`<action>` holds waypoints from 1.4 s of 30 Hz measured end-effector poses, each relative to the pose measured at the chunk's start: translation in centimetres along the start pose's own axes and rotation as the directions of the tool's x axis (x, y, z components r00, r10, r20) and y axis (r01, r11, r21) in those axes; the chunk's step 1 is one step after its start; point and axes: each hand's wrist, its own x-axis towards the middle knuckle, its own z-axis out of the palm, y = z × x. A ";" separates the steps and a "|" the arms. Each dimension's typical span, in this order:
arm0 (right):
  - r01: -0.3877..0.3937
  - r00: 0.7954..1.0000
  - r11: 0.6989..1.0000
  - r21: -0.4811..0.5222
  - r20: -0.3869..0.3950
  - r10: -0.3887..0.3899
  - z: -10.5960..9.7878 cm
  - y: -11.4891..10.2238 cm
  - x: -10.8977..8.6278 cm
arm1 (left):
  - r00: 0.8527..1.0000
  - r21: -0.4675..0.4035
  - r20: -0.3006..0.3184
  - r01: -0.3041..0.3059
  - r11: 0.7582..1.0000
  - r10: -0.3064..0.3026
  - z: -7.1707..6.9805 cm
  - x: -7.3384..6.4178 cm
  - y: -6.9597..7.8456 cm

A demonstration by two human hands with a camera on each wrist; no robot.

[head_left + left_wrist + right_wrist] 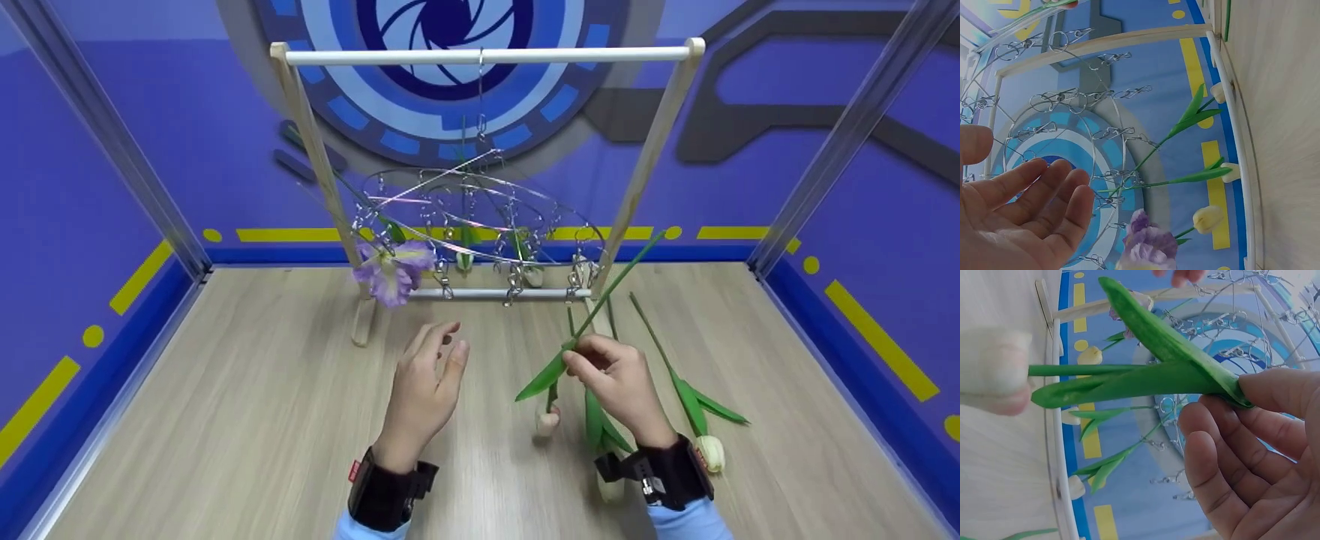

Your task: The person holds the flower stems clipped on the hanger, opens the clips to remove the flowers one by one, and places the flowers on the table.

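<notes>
My right hand (615, 375) pinches an artificial tulip (999, 371) between thumb and fingers where its green leaves meet the stem. The tulip's pale pink-white bloom points down and its stem slants up to the right. My left hand (424, 382) holds nothing; its fingers are relaxed, palm toward the other hand, in front of the rack. Beyond both hands a round metal clip hanger (517, 262) hangs tilted from the rack's white rod (585, 55). A purple flower (394, 270) hangs at the hanger's left side, and several white tulips (1207, 219) hang bloom-down from it.
A wooden rack (660, 142) stands at the back of the table (247, 420). Two more tulips lie on the right: one white tulip (711, 454) beside my right wrist, another (611, 487) partly under it. Blue patterned walls (847, 187) enclose the table on three sides.
</notes>
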 end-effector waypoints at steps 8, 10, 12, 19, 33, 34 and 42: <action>-0.101 0.995 0.995 0.003 -0.018 0.101 -0.9 0.6 0.0 | 1.000 0.059 0.018 -0.003 0.998 0.002 0.0 -0.8 -0.5; -0.136 0.990 0.991 0.008 -0.020 0.136 -1.0 0.9 0.0 | 1.000 0.086 0.024 -0.017 0.996 0.014 0.1 -0.8 -0.7; -0.168 0.985 0.986 0.006 -0.024 0.168 -1.0 1.0 0.0 | 0.999 0.115 0.035 -0.031 0.993 0.028 0.3 -0.9 -0.9; -0.260 0.965 0.965 -0.008 -0.027 0.260 -0.9 1.4 0.0 | 0.996 0.205 0.067 -0.064 0.977 0.051 0.7 -1.2 -1.5; -0.362 0.931 0.931 -0.055 0.042 0.364 -0.4 2.1 0.0 | 0.994 0.266 0.086 -0.084 0.960 0.063 1.3 -1.4 -1.8; -0.369 0.927 0.928 -0.056 0.047 0.372 -0.3 2.1 0.0 | 0.994 0.275 0.087 -0.083 0.958 0.061 1.3 -1.4 -1.8; -0.393 0.912 0.917 -0.070 0.095 0.399 0.2 2.1 0.0 | 0.993 0.343 0.104 -0.088 0.935 0.055 1.4 -1.5 -2.0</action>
